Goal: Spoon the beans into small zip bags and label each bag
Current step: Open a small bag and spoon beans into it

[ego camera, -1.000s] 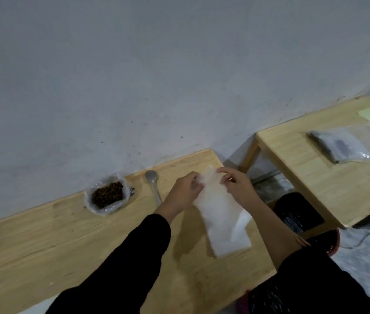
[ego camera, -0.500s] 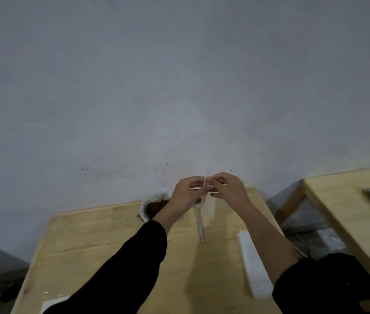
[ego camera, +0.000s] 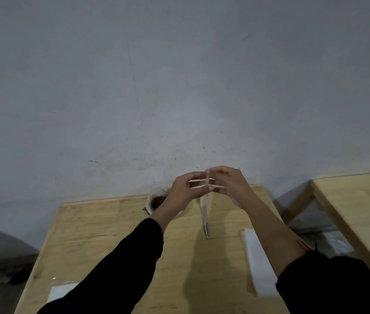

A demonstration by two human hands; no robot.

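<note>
Single head-worn wide-angle cam, facing fwd & a bit down. Grey plastered wall (ego camera: 179, 87) fills approx the upper half; light wooden table (ego camera: 102, 223) sits close below, seen from its near edge.

free: table (ego camera: 100, 234) left-centre | blocked: beans (ego camera: 156, 201) at back edge, spoon (ego camera: 206, 223) mid-table, bag stack (ego camera: 258, 264) right

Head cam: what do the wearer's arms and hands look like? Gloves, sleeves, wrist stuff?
Bare left hand and right hand: no gloves, rings or watch visible. Black left sleeve, long, ending just above the wrist. Black right sleeve ending near the elbow.
</note>
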